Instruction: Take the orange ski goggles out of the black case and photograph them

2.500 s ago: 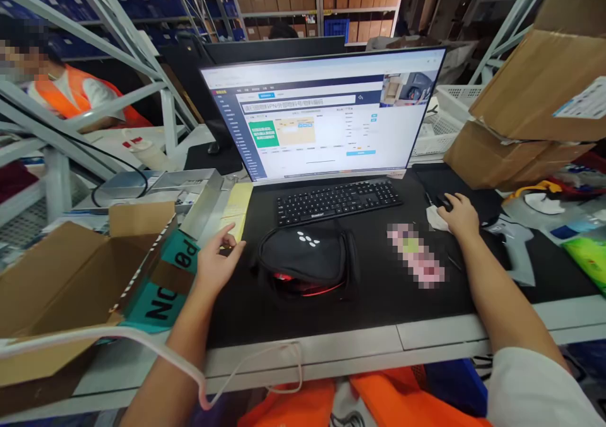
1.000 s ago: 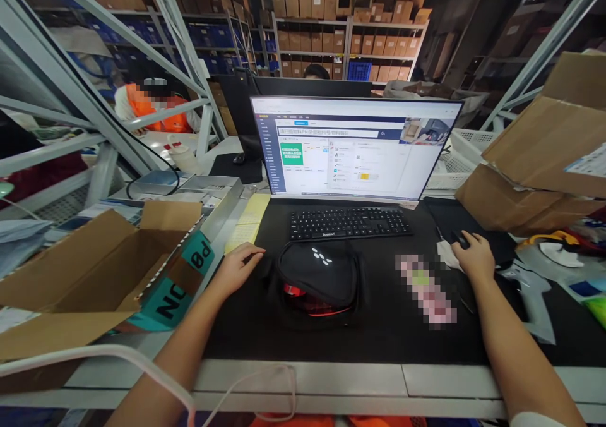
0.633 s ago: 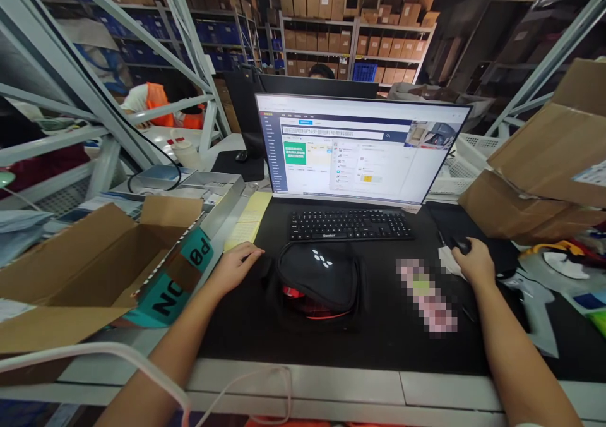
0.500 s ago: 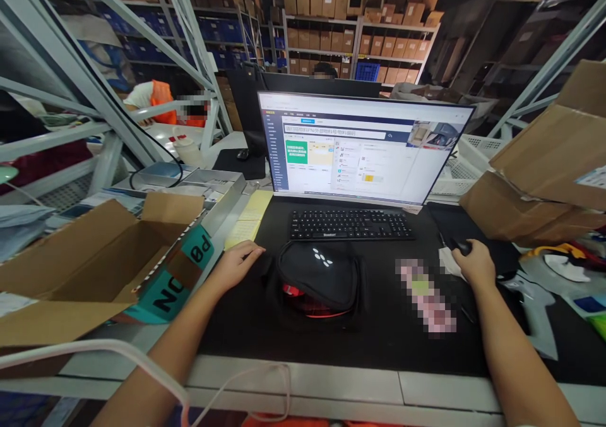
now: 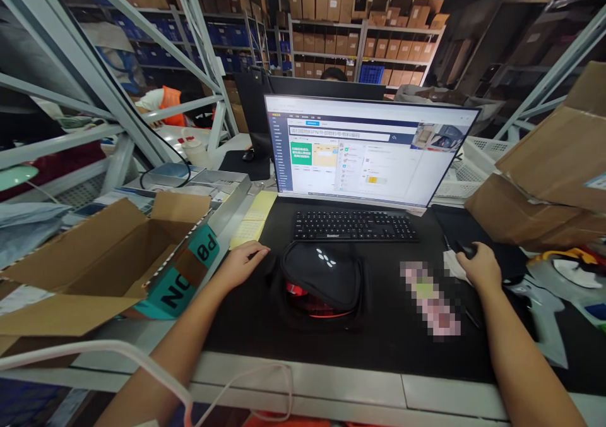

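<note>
My right hand (image 5: 483, 266) is wrapped over a black computer mouse (image 5: 468, 249) at the edge of the dark mouse pad. A small white paper (image 5: 455, 268) lies beneath its fingertips. On the black desk mat, my left hand (image 5: 242, 265) rests with its fingers loosely stretched out, holding nothing. It lies between a yellow sheet (image 5: 255, 218) and a black zip case (image 5: 322, 278). That case has a white dotted logo, and its front gapes a little, showing red inside. Behind it are a black keyboard (image 5: 355, 226) and a lit monitor (image 5: 369, 155) with several windows.
An open cardboard box (image 5: 113, 256) stands left of my arm. A blurred pink item (image 5: 432, 300) and a grey handheld scanner (image 5: 542, 319) lie on the right. Brown cartons (image 5: 544, 174) are stacked behind them. A white cable (image 5: 95, 348) crosses the front left.
The view has shifted slightly, so everything sits a little further right. A list on the monitor looks different. Both hands stay in place, the right one still on the mouse.
</note>
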### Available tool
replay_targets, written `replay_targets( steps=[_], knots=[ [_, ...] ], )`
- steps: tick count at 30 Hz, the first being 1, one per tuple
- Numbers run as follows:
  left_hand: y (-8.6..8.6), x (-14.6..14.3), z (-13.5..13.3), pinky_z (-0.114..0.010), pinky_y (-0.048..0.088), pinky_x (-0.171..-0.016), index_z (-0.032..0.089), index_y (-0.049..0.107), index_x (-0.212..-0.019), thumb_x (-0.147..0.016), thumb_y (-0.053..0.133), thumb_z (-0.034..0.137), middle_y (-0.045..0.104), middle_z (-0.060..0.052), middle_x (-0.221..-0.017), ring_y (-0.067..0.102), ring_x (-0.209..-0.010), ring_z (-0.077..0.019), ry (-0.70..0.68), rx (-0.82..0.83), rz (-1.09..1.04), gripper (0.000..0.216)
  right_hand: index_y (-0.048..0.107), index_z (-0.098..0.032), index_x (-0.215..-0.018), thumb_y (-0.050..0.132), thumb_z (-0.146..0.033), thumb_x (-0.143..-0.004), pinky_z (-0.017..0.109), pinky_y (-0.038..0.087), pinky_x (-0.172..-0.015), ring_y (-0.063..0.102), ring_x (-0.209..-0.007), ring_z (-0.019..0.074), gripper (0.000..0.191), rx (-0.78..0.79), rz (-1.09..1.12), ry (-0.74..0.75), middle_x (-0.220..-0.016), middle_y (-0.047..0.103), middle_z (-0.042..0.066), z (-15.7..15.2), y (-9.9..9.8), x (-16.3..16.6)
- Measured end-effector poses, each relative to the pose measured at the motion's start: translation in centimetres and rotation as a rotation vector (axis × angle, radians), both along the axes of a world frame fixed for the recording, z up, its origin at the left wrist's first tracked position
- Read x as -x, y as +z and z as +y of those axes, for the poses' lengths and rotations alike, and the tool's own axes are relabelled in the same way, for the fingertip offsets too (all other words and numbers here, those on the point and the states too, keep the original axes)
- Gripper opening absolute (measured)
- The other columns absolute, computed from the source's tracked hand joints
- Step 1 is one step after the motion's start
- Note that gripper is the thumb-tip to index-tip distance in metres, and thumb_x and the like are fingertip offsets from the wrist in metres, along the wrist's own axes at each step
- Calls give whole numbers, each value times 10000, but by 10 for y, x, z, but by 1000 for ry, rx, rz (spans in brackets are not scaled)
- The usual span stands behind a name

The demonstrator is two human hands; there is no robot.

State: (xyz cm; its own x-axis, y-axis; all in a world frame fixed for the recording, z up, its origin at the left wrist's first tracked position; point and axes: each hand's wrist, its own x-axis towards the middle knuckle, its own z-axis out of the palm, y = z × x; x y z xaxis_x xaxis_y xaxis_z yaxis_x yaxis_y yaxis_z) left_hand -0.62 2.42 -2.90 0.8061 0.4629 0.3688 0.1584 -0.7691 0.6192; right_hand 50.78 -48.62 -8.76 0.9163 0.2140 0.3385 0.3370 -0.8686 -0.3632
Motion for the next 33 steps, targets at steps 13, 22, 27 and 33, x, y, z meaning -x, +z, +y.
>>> replay_targets(
  steps=[13,22,27,33],
  knots=[
    [-2,0,1,-371,606,-915,219,819,-965,-1005,514,652,816,-111,-1000,758,-956,-262,-20,1,39,531,641,-116,-1426,522,-476,-873,551,488,-1133,587,-1361,405,670,44,-15,27,-1501,599,226,0,0,-1],
    [-4,-1,1,-381,607,-934,227,824,-975,-1005,508,644,821,-111,-1024,760,-980,-269,-20,-5,48,524,635,-158,-1459,511,-486,-879,535,472,-1161,575,-1384,393,678,61,-4,19,-1560,558,190,-1,-3,-4],
    [-4,-1,1,-390,613,-930,219,826,-971,-1000,506,657,823,-117,-1026,766,-976,-276,-19,-6,51,543,626,-102,-1414,522,-496,-859,537,518,-1089,635,-1279,396,689,51,22,-4,-1391,652,236,0,2,-1],
    [-2,-1,0,-391,617,-934,226,824,-965,-997,505,682,821,-112,-1009,765,-965,-274,-12,-5,50,557,619,-118,-1465,499,-479,-875,554,464,-1168,573,-1391,404,702,43,-8,23,-1559,563,216,0,0,0]
  ],
)
